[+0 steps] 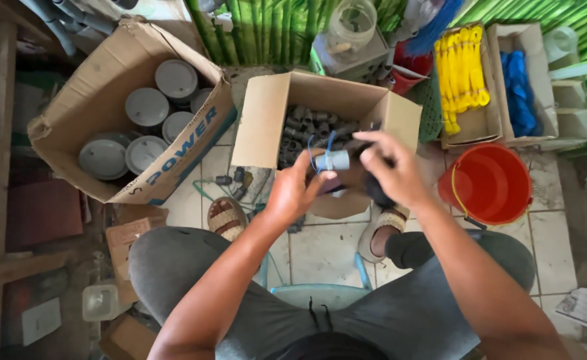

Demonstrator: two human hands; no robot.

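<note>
A tiled floor (320,247) carries everything here, and the person sits low over it with knees spread in grey trousers (193,267), feet in woven sandals (227,217) planted on the tiles. The biggest thing on the floor is the tilted cardboard box (100,87) at the upper left, open toward the camera and stacked with round grey caps (147,107). Next to it, straight ahead of the person, stands a smaller open cardboard box (267,120) heaped with dark grey pipe fittings (310,127). To the right sits a red bucket (490,183) with a wire handle, close beside the person's right forearm. Behind it, two narrow cartons stand side by side, one filled with yellow bundles (460,70) and the other with blue bundles (519,90). A clear plastic jar (352,27) rests further back against green corrugated sheeting (273,30). A few loose dark fittings (233,179) lie on the tiles just in front of the smaller box. Both hands meet above that box's near edge: the left hand (293,193) is closed around a small pale grey pipe fitting (333,160), pinching it between thumb and fingers, with a thin blue strand (330,141) looping off its top. The right hand (390,170) is curled, its fingertips touching the fitting's right end, and something dark shows beneath its palm that cannot be made out.
</note>
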